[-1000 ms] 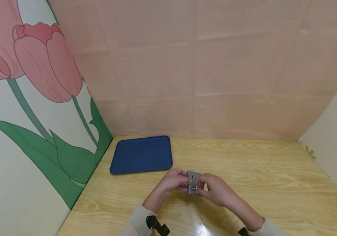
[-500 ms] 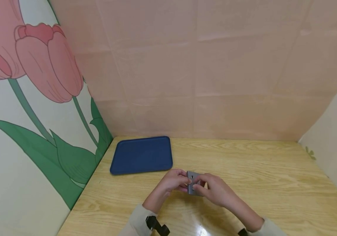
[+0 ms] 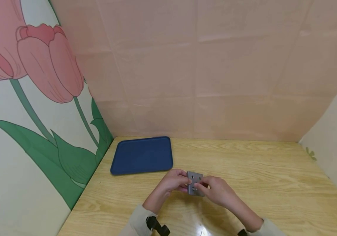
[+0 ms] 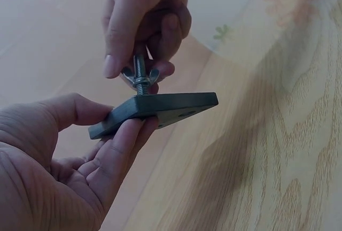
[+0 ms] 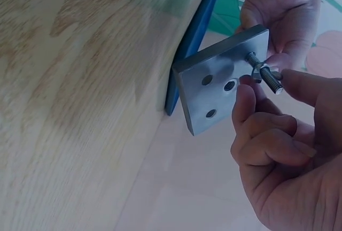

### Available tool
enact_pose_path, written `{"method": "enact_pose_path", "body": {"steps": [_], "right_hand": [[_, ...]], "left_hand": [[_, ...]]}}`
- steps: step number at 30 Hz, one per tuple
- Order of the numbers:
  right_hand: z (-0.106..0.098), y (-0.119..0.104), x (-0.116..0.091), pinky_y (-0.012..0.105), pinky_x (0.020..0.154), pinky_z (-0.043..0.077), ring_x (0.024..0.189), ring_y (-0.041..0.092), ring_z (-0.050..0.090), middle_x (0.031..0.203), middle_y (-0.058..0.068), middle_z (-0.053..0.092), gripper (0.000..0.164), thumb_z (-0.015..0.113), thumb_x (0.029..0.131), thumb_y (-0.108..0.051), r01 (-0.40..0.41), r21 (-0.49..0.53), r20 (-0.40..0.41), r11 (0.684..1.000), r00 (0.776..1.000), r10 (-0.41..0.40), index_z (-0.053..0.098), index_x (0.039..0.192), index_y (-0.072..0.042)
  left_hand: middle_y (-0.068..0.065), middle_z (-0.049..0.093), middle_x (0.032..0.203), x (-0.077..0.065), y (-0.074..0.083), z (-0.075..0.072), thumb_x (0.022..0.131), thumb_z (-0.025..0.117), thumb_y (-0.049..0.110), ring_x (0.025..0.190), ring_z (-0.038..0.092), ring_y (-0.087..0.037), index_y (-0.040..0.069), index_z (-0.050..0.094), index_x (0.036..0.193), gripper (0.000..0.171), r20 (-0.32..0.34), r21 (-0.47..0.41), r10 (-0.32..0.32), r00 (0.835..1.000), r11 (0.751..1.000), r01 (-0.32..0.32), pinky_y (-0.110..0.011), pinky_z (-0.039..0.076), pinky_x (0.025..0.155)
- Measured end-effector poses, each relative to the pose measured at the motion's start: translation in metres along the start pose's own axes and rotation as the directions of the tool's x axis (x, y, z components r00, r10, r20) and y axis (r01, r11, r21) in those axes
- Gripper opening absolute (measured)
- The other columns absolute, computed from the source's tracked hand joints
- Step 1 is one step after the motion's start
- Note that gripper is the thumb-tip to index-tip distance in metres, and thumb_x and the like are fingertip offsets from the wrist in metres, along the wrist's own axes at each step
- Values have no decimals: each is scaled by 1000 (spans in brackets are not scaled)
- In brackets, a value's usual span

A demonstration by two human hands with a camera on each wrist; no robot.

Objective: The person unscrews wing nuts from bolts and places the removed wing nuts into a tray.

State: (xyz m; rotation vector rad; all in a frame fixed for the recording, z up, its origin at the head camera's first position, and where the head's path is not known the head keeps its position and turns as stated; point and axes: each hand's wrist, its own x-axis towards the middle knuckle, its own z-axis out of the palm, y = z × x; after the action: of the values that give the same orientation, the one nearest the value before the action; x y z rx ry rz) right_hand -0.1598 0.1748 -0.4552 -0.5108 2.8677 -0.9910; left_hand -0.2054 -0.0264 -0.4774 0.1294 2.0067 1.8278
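Observation:
A grey metal plate with several round holes is held over the table by my left hand, thumb on one face and fingers beneath. A threaded bolt stands out of the plate near one corner, and a wing nut sits on its thread, a short way off the plate. My right hand has its thumb against one wing of the nut, with the index finger curled on the other side. The bolt's far end is hidden behind the plate and the left fingers.
A dark blue tray lies flat at the back left of the wood-grain table. A pinkish sheet covers the wall behind, and a tulip-patterned wall bounds the left side.
My right thumb and fingers have shifted around the wing nut, and more of the plate's face with its holes shows now. My left hand has stayed in place with the plate.

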Motion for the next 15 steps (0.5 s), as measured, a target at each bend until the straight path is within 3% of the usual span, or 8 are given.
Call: {"method": "enact_pose_path", "body": {"steps": [8,15], "right_hand": [[-2,1,-1,23,52,41,61,7,48,77,-12,62,21,69,96,-38,40,9,33,999,999,-41,72,88,-19],[-1,7,0,22,53,41,62,3,46,81,-11,60,13,78,88,-20,153,19,17,988,988,-154,70,98,-17]], "left_hand": [[-12,74,88,2,-2,0,85,72,3,70,71,-18,-4,67,103,20,5,5,0,1000,1000,0,-32,62,62],[-11,72,88,4,-5,0,85,71,3,68,70,-16,-4,67,101,19,-1,-10,3,1000,1000,-3,-28,61,60]]}}
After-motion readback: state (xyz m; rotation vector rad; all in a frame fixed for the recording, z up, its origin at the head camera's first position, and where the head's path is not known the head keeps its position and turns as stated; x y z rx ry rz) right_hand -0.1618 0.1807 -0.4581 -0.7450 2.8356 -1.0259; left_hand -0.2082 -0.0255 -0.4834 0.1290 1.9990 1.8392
